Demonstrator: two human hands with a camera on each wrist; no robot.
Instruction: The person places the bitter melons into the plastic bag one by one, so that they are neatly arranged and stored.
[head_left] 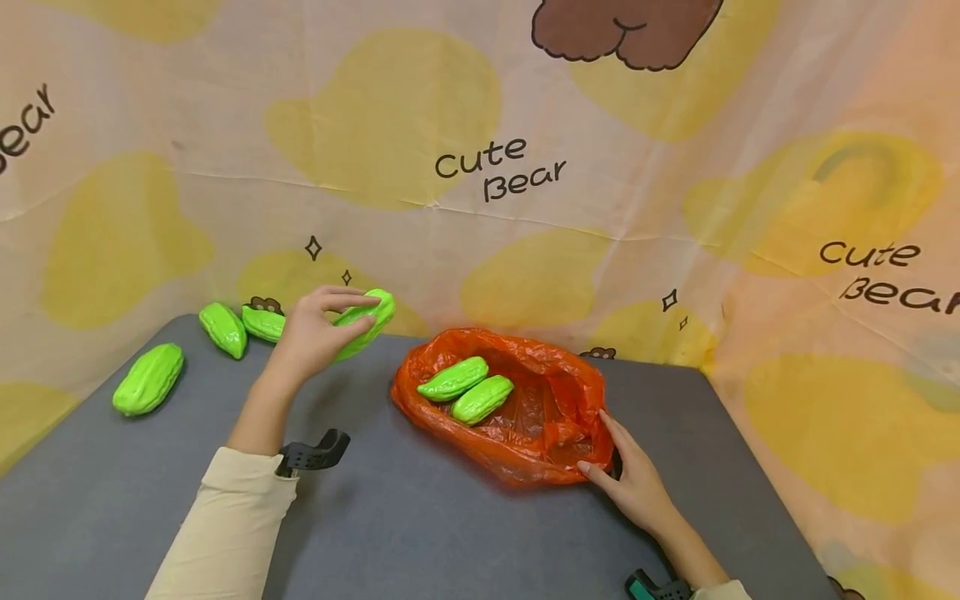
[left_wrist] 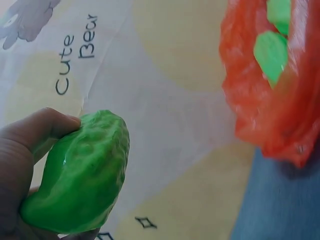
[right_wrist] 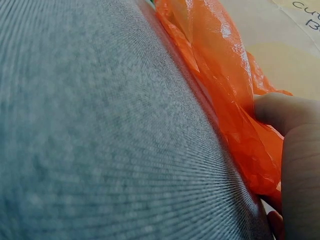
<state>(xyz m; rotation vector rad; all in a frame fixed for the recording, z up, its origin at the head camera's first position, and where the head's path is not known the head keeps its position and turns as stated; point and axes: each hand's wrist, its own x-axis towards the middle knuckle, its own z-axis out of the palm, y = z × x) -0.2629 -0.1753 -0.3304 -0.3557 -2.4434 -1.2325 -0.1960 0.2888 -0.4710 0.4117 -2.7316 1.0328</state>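
Observation:
My left hand (head_left: 311, 329) grips a bright green, ridged bitter melon (left_wrist: 87, 172) between thumb and fingers. It holds the melon above the table's back edge, left of an orange-red plastic bag (head_left: 498, 458). The bag lies on the table with its mouth spread wide. Inside, at its left end, are two more bitter melons, one (head_left: 453, 379) beside the other (head_left: 482, 400). At the bag's right end, my right hand (head_left: 637, 483) holds the rim. Its thumb (right_wrist: 280, 111) presses the film in the right wrist view, while the other fingers are mostly hidden.
Three bitter melons lie at the left of the grey table (head_left: 420, 533): one (head_left: 148, 380) nearer the left edge, another (head_left: 223, 330) by the back edge, a third (head_left: 262, 323) partly behind my left hand. A printed cloth (head_left: 390, 125) hangs behind the table and along its sides.

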